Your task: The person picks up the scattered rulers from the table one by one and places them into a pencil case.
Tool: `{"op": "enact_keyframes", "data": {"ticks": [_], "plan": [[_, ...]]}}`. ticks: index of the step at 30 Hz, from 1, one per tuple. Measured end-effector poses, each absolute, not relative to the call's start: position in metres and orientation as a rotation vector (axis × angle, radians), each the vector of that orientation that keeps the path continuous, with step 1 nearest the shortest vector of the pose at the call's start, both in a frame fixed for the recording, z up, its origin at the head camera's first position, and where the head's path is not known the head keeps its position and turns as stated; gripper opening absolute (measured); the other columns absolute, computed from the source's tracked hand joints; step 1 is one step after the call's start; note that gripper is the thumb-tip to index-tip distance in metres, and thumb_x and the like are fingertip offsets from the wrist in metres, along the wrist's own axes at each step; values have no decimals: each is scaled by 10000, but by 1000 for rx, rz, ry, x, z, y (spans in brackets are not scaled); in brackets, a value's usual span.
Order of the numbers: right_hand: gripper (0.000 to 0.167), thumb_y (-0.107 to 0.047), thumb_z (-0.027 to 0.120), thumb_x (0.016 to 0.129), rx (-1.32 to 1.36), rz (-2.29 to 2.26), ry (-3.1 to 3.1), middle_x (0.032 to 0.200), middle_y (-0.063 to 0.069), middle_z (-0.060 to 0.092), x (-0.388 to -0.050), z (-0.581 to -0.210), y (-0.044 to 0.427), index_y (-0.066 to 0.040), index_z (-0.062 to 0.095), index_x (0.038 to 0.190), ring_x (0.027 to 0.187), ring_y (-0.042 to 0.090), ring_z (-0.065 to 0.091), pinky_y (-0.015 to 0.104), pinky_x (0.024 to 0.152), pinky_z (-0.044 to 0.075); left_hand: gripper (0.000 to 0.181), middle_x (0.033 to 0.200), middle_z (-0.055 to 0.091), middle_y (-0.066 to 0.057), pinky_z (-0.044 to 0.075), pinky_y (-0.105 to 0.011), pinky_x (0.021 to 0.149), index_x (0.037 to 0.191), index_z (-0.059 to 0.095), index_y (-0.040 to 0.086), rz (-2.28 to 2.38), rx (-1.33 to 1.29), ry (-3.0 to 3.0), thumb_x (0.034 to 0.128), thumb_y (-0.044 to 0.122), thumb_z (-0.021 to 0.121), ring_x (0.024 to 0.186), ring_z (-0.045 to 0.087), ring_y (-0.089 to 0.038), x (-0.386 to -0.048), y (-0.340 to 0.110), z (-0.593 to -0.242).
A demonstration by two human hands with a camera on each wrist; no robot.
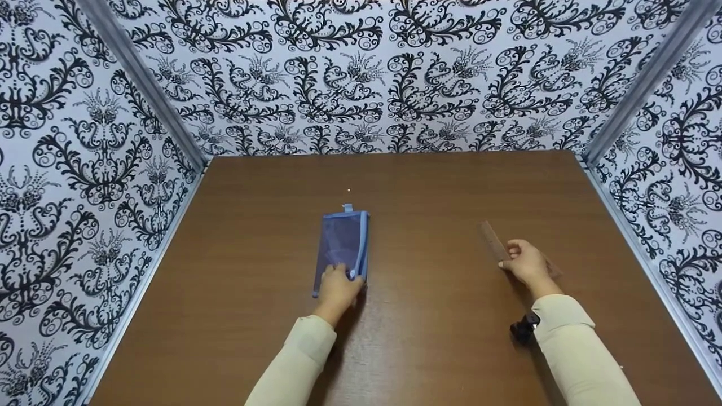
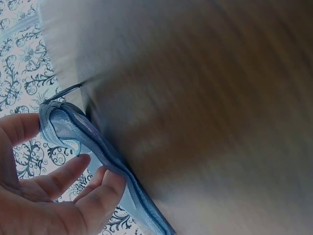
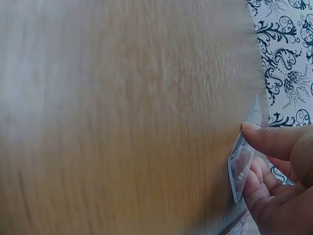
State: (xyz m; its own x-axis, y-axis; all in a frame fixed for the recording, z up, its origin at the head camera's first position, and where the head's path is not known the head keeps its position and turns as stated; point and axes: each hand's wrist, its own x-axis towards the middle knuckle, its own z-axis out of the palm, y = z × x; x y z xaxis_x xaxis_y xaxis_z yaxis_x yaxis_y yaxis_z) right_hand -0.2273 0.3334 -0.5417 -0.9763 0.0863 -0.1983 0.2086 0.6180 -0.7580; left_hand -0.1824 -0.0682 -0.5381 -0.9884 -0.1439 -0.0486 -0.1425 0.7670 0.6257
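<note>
A blue see-through zip pouch (image 1: 343, 239) is near the middle of the table, its zipper edge on the right and a small tab at its far end. My left hand (image 1: 338, 287) grips the pouch's near end. Seen from the left wrist, the thumb and fingers pinch the bent fabric edge of the pouch (image 2: 110, 152); whether its zipper is undone I cannot tell. Farther right, a clear ruler (image 1: 492, 239) slants above the table in my right hand (image 1: 527, 264). From the right wrist, thumb and fingertips pinch the ruler (image 3: 240, 164) by its long edges; the palm side hides part of it.
The brown wooden table (image 1: 428, 203) is bordered by black-and-white patterned walls (image 1: 361, 79) at the back and both sides. Metal strips (image 1: 144, 276) run along its side edges. A small black device (image 1: 524, 329) sits at the right wrist.
</note>
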Motion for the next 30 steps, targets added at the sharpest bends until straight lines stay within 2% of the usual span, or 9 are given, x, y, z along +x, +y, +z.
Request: {"op": "enact_keyframes", "data": {"ticks": [4,11,17,30], "plan": [[599,18,652,858,233,-1318,2666,1258,320,461,-228,-541,335,127,363,1371,1186,433,447,495,947,422,502,1096,563,-214,470,-482,897,1182,614,-41,-1069,250,-2967,815,291,696,1068,540,-381,-183,-69,-537],[572,6,698,825,202,-1291,2700,1146,294,526,-231,-541,337,131,412,1304,1061,392,512,366,803,457,516,1080,563,-202,470,-471,899,1190,612,-51,-1067,260,-2969,813,293,687,1064,541,-372,-182,-69,-536],[539,-5,695,822,202,-1273,2711,1125,315,544,-231,-541,337,135,421,1264,1009,392,548,364,768,466,520,1082,567,-211,471,-476,895,1189,613,-55,-1058,250,-2965,815,297,689,1054,548,-381,-182,-68,-535],[544,24,675,825,239,-1269,2681,1107,294,536,-232,-538,337,140,407,1284,975,362,555,328,717,493,561,1166,550,-236,467,-479,924,1249,583,-57,-1084,256,-2978,830,302,686,1115,530,-390,-181,-69,-536]]}}
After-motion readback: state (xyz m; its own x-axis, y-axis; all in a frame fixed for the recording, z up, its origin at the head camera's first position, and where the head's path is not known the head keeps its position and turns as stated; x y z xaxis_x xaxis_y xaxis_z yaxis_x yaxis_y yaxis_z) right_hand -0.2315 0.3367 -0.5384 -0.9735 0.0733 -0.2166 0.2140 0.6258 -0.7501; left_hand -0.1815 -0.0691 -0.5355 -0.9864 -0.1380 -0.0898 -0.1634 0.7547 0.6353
